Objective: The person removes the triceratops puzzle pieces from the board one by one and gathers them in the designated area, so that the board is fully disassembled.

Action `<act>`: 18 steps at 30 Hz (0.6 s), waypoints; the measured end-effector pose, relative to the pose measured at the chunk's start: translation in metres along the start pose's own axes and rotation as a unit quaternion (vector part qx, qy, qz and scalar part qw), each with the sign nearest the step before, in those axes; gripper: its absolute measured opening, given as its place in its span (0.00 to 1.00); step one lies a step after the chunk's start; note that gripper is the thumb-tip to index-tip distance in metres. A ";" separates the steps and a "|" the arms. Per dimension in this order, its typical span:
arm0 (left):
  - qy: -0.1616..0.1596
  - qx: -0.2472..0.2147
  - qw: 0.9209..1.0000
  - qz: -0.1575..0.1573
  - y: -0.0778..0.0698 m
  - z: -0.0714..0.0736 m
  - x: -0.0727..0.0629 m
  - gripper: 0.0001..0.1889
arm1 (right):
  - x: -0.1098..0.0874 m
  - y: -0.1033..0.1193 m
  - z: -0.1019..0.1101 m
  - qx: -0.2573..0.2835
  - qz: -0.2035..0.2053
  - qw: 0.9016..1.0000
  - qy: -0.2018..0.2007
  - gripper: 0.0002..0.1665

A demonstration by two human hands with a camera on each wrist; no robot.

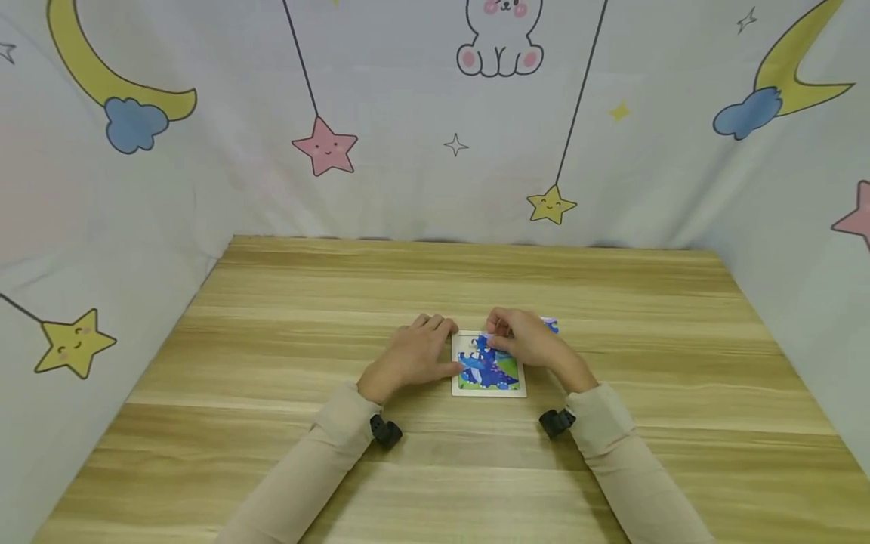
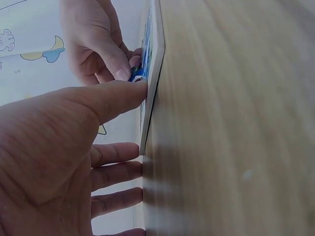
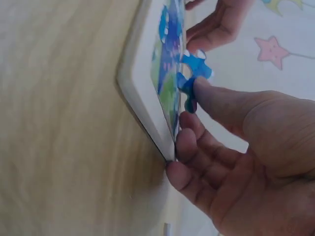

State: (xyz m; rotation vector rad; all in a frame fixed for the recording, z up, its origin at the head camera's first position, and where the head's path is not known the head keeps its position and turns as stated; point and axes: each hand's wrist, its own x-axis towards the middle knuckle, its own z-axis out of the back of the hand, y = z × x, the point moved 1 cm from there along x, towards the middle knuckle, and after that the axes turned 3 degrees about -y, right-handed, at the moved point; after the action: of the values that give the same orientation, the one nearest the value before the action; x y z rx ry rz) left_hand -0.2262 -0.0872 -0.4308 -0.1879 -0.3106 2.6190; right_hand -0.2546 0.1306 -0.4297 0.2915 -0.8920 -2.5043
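Note:
A square jigsaw puzzle board (image 1: 488, 393) with a pale frame lies on the table, its picture partly filled with blue, purple and green pieces. My right hand (image 1: 533, 341) is over its upper right part and pinches a blue puzzle piece (image 3: 198, 66) between thumb and fingers. In the right wrist view the piece is tilted above the picture, and the other fingertips are at the frame's edge. My left hand (image 1: 423, 351) is at the board's left side, thumb resting on the frame. Its remaining fingers stretch out to the table beside the board, as the left wrist view shows.
Another blue and purple puzzle piece (image 1: 550, 325) lies just beyond the right hand, partly hidden by it. The wooden table (image 1: 326, 287) meets a white cloth backdrop (image 1: 408, 181) with printed stars and moons at its back and sides.

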 end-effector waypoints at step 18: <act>0.000 -0.016 1.000 0.000 -0.004 0.003 -0.002 0.32 | -0.045 -0.078 0.085 0.013 -0.056 0.996 -0.068 0.07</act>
State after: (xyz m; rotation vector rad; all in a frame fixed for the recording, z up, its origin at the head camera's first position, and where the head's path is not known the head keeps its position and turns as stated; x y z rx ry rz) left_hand -0.2231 -0.0852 -0.4263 -0.1996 -0.3524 2.6147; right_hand -0.2723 0.2516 -0.4130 0.1858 -0.9881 -2.6435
